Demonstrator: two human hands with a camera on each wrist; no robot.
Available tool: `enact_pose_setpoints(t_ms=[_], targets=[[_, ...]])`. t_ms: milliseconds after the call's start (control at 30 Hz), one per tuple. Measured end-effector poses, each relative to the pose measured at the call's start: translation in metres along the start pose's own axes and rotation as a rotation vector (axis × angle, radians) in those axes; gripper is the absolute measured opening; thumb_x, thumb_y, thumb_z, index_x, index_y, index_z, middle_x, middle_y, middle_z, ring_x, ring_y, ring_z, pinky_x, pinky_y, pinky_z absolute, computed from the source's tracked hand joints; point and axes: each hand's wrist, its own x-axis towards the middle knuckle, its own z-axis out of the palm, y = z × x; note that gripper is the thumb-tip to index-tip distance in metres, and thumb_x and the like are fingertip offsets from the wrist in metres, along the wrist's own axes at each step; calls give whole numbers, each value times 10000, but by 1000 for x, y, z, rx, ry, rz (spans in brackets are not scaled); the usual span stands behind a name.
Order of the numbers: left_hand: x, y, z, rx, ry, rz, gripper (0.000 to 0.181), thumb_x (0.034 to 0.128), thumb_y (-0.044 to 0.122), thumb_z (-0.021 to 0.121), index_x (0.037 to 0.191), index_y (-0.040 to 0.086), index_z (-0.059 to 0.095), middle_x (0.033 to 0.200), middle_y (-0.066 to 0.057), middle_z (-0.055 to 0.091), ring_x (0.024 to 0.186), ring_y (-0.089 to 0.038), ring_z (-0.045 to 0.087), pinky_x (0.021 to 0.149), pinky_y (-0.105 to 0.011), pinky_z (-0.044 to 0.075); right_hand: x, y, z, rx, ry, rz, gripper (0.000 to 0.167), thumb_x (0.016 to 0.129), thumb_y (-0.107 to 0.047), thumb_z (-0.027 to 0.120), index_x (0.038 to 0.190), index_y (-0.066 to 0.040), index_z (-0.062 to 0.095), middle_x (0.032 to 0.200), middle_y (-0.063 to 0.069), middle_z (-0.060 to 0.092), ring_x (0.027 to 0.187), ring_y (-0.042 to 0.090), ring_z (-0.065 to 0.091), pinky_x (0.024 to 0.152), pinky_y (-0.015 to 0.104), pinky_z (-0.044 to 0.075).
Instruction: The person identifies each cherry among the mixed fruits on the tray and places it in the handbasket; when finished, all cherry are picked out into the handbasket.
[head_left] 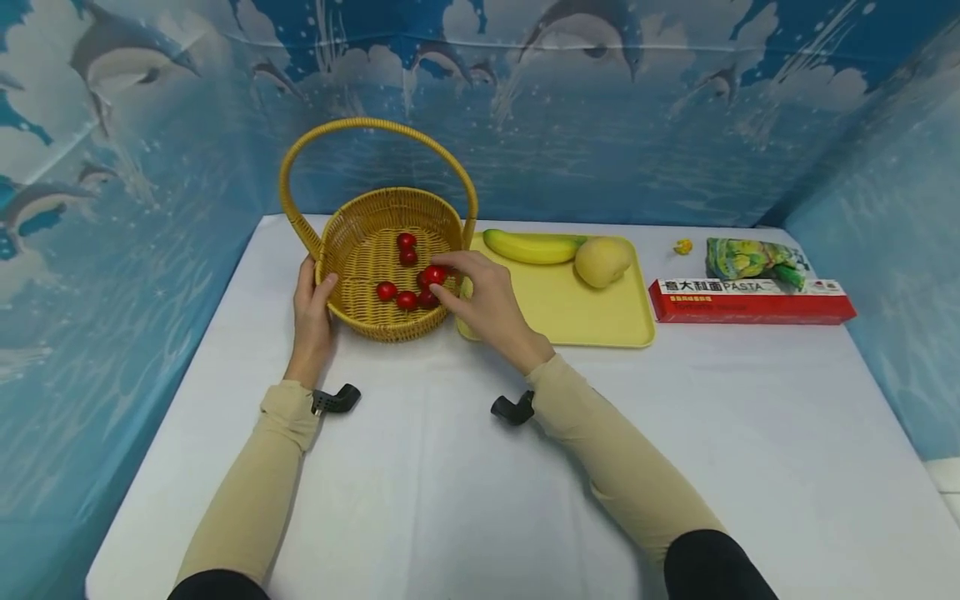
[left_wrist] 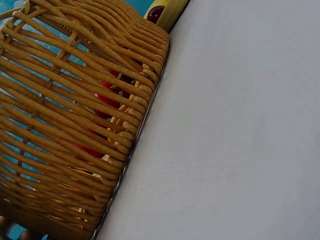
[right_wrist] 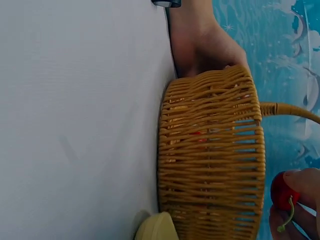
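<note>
A yellow wicker basket with a tall arched handle stands at the back left of the white table. Its left rim is in the grip of my left hand, thumb over the edge and fingers outside. Several red cherries lie on the basket's floor. Above the basket's right side, my right hand pinches one cherry between thumb and fingers; a green stem hangs from it in the right wrist view. Through the weave, the left wrist view shows red cherries inside.
Right of the basket lies a yellow tray bearing a banana and a round pale-yellow fruit. Farther right are a red pasta box, a green printed packet and a small yellow piece. A dolphin-printed curtain borders the table.
</note>
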Motion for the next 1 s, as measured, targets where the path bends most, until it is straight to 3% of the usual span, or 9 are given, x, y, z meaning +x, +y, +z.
enact_pose_setpoints(t_ms=[267,433,533,700,767,933,1000], targets=[[1,0,0,-1,7,17,590,1048,213,518,1620,156,382,1627,-114,415,1504,-290,386,1212,-232,344,25,-8,19,9,-80,18,375,977,-181,770,1331,-70,709,1298,89,727,1193,230,679,1030,375,565],[1,0,0,1,8,11,599,1044,213,518,1624,160,376,1633,-122,408,1515,-292,376,1242,-270,315,24,-5,21,-4,-102,42,377,994,-193,749,1356,-100,697,1333,69,718,1243,211,660,1081,345,529],[0,1,0,25,5,12,601,1042,222,513,1624,168,374,1628,-122,413,1515,-293,377,1256,-294,302,15,2,16,3,-43,30,339,1006,-167,724,1334,-83,710,1299,88,732,1179,242,687,1012,392,568],[1,3,3,44,7,21,599,1035,232,516,1616,166,387,1610,-137,430,1495,-311,395,1263,-322,302,-6,19,2,58,102,41,276,1012,-131,704,1280,-78,741,1217,133,749,1069,302,723,731,482,622],[1,3,3,51,6,19,602,1035,237,520,1617,163,386,1609,-136,430,1496,-305,395,1268,-325,297,-14,27,-2,67,151,58,260,1013,-121,700,1266,-86,748,1205,126,755,1073,294,736,753,482,636],[0,2,2,40,8,17,605,1035,234,528,1617,152,386,1613,-137,426,1500,-296,388,1263,-309,300,-29,46,-10,60,224,100,238,1002,-90,701,1231,-52,756,1193,118,765,1076,299,748,975,454,609],[-1,2,2,26,10,16,602,1036,232,530,1616,153,387,1614,-141,422,1498,-303,387,1244,-274,320,-33,53,-12,53,234,119,236,994,-81,707,1221,-44,758,1182,125,766,1076,296,743,980,437,608]])
